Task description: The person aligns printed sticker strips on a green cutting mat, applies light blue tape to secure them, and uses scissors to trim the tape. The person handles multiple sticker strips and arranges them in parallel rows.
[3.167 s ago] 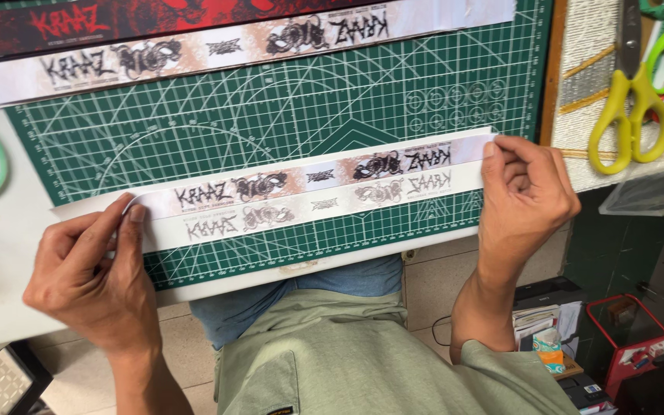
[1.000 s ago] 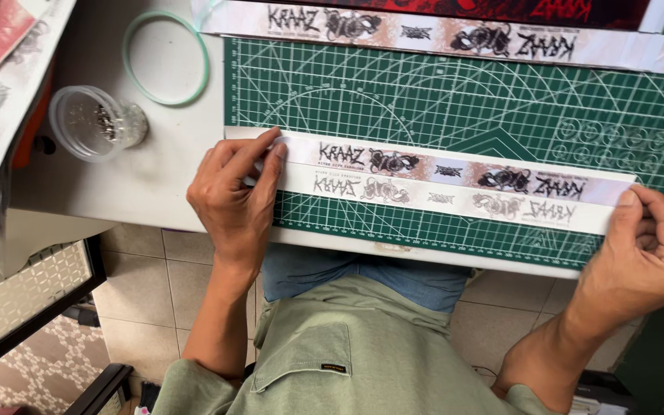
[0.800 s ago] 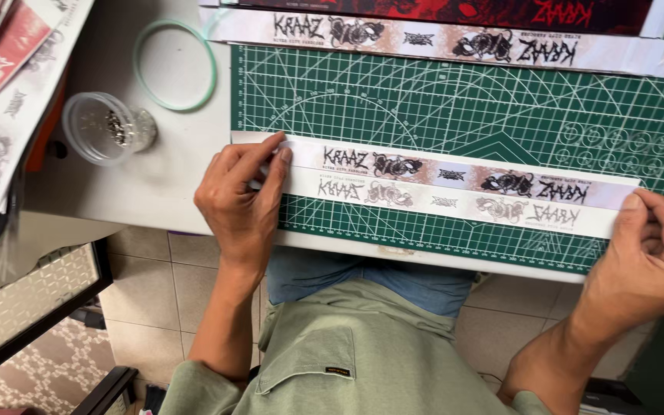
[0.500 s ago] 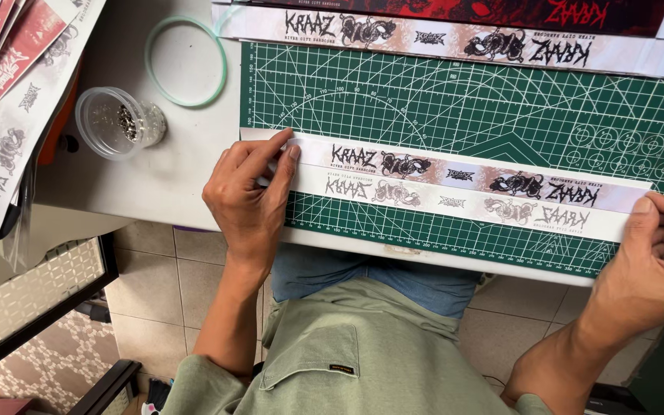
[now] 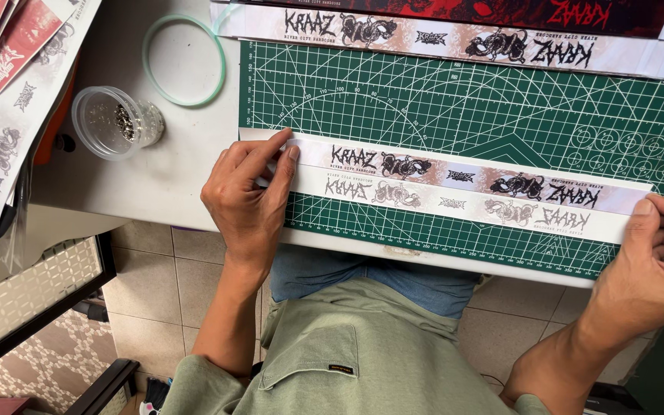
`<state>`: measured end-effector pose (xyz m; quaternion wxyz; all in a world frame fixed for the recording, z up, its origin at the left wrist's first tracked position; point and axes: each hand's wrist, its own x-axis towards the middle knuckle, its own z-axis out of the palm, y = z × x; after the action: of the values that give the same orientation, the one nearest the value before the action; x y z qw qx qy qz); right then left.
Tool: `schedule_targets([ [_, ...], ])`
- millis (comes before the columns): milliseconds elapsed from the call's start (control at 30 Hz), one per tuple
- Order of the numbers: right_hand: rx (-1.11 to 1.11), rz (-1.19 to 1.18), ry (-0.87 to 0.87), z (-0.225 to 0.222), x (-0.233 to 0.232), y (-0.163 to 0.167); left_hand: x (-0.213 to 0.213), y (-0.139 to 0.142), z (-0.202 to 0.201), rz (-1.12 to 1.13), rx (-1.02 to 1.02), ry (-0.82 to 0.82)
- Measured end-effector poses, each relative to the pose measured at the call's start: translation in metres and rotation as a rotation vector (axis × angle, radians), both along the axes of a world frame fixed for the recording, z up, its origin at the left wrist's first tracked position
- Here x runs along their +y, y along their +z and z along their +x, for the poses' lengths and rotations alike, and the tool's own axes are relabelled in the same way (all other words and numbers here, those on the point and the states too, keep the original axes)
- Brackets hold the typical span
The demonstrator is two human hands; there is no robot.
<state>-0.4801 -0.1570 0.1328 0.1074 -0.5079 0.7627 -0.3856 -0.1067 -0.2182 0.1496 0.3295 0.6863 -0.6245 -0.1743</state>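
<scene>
- Long printed paper strip (image 5: 455,188) lies flat across the near part of the green cutting mat (image 5: 463,107), slanting a little down toward the right, folded lengthwise so a paler mirrored half shows along the near edge.
- Left hand (image 5: 251,196) at the strip's left end: palm down, fingers stretched and close together, index tip on the strip's far corner, thumb tucked beside; it presses, not gripping.
- Left forearm comes up from below, wrist bent slightly right.
- Right hand (image 5: 659,261) at the strip's right end: fingers curled loosely, thumb tip on the end edge; a pinch or just a press, can't tell.
- Second printed strip (image 5: 455,38) along the mat's far edge.
- Mat on a white table (image 5: 163,169); clear round container (image 5: 113,121) and green ring (image 5: 184,61) left of the mat, well apart from the hands.
- Printed sheets (image 5: 1,100) stacked at far left.
</scene>
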Motion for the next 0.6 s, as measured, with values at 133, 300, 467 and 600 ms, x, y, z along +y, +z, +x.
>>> schedule_targets([
  [133,-0.019,0.000,-0.014,-0.003,0.002,-0.002,0.000,0.002,-0.001,0.034,0.040,0.042],
  [300,0.030,0.013,0.022,-0.007,0.003,-0.006,0.001,-0.003,0.000,0.000,-0.013,0.047],
  [467,0.249,0.036,0.063,-0.010,0.010,-0.002,0.014,-0.008,0.006,-0.014,-0.044,0.023],
  [600,0.333,0.047,0.015,-0.009,0.014,0.009,0.024,-0.009,0.008,0.015,-0.005,0.012],
])
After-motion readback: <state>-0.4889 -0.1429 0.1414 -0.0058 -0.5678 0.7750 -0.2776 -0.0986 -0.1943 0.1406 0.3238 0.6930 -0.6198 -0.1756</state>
